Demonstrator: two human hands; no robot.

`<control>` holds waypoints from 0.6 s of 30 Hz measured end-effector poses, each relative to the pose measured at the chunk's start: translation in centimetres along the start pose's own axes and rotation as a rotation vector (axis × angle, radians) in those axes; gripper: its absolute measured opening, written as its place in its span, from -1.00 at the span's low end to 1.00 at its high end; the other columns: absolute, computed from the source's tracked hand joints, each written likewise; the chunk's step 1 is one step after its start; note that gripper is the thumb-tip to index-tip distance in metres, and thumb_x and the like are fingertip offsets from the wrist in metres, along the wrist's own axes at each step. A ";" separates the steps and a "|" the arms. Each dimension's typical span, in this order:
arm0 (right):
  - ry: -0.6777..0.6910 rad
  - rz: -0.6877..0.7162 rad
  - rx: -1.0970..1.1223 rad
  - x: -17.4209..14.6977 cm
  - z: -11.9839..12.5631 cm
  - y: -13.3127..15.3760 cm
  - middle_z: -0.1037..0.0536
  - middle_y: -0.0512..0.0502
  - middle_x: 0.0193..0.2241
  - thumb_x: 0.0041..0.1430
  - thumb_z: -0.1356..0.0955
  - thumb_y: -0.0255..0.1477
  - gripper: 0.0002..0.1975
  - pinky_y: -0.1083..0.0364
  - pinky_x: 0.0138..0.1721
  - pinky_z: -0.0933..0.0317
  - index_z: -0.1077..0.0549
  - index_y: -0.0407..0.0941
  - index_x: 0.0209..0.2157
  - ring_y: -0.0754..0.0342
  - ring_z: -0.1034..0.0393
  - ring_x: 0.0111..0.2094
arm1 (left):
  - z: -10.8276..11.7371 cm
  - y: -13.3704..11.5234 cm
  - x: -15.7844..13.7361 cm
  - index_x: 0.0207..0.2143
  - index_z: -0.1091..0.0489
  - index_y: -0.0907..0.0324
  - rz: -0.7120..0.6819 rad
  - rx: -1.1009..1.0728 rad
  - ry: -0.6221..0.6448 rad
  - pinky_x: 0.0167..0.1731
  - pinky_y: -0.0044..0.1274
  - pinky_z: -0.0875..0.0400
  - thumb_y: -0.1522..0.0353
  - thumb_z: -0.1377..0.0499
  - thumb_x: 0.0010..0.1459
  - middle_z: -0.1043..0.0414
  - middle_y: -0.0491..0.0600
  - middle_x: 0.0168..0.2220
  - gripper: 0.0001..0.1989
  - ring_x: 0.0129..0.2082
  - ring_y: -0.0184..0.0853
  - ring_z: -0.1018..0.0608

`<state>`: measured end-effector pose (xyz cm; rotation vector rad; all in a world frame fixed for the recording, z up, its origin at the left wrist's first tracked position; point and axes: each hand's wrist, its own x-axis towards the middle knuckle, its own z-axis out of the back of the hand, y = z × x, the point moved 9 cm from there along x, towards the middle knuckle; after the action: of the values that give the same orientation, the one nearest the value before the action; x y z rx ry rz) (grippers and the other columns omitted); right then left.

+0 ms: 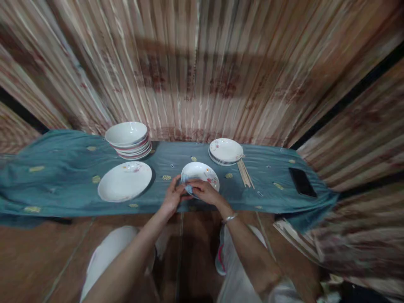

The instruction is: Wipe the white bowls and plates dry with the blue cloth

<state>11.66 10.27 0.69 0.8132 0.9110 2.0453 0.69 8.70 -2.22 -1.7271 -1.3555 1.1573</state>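
Observation:
Near the front edge of the table, a white dish with a floral pattern (211, 172) is between my hands. My left hand (173, 194) grips its left side, thumb up by the rim and fingers low against the edge. Over the inside of the dish lies my right hand (205, 192), fingers bent and pressing a pale blue cloth (189, 171) against the surface. Part of the cloth is hidden under those fingers. A silver bangle circles the right wrist.
A stack of bowls (126, 134) stands at the back left, with a large oval plate (125, 182) before it. Stacked small plates (226, 150), several chopsticks (245, 173) and a black phone (302, 182) lie rightward on the blue tablecloth (66, 168). A curtain (192, 75) hangs behind.

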 end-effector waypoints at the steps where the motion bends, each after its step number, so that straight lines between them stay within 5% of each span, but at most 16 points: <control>1: 0.004 0.007 0.009 -0.2 0.1 0.0 -0.58 -0.13 0.02 0.12 -0.26 -0.62 -0.60 -0.04 0.19 -0.20 -0.59 -0.09 -0.09 0.01 -0.42 0.10 | 0.0 0.1 0.0 -0.01 -0.22 0.12 0.004 0.009 -0.002 -0.44 -0.41 -0.57 0.23 -0.41 -0.18 -0.53 -0.13 -0.42 -0.32 -0.40 -0.22 -0.63; 10: 0.105 -0.056 0.075 -1.9 0.7 -0.6 -0.64 -0.07 -0.08 0.03 -0.31 -0.65 -0.65 0.04 0.08 -0.29 -0.64 -0.07 -0.24 0.02 -0.51 -0.03 | -0.1 -0.1 0.0 0.06 -0.22 0.12 -0.007 0.065 0.019 -0.42 -0.39 -0.57 0.26 -0.36 -0.09 -0.53 -0.12 -0.40 -0.34 -0.42 -0.25 -0.60; 18: 0.165 -0.161 -0.153 -3.8 2.1 -1.8 -0.67 -0.11 -0.19 0.02 -0.30 -0.65 -0.68 0.07 -0.04 -0.32 -0.64 -0.11 -0.27 0.03 -0.55 -0.15 | -0.5 -0.5 -0.2 0.11 -0.21 0.16 -0.016 0.080 0.030 -0.43 -0.40 -0.55 0.24 -0.37 -0.12 -0.51 -0.12 -0.42 -0.27 -0.41 -0.25 -0.57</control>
<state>15.93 8.67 -0.50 0.4792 0.8667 2.0332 0.90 8.60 -1.54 -1.6678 -1.2858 1.1561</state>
